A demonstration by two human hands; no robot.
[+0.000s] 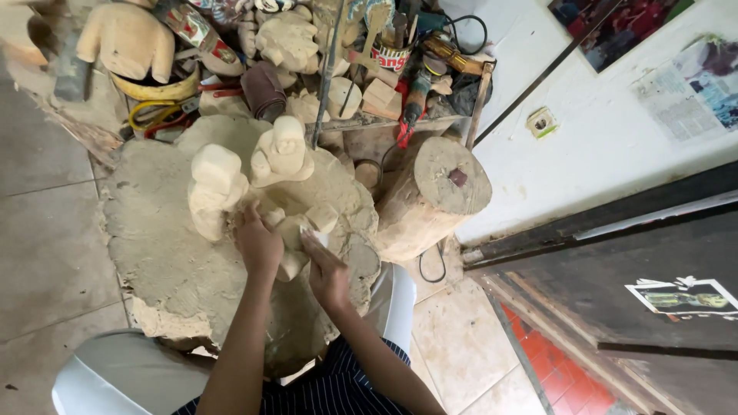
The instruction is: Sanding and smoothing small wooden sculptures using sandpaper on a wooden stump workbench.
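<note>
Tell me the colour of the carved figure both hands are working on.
Pale cream, bare unpainted wood: the carved figure shows best in the head view.

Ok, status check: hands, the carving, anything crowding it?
Left hand gripping small pale wood carving. Right hand pressed on its side. Two taller carved figures stand close behind, log stump to the right.

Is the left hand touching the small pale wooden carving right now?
Touching. The head view shows the left hand wrapped against the small wooden carving, no gap visible.
</note>
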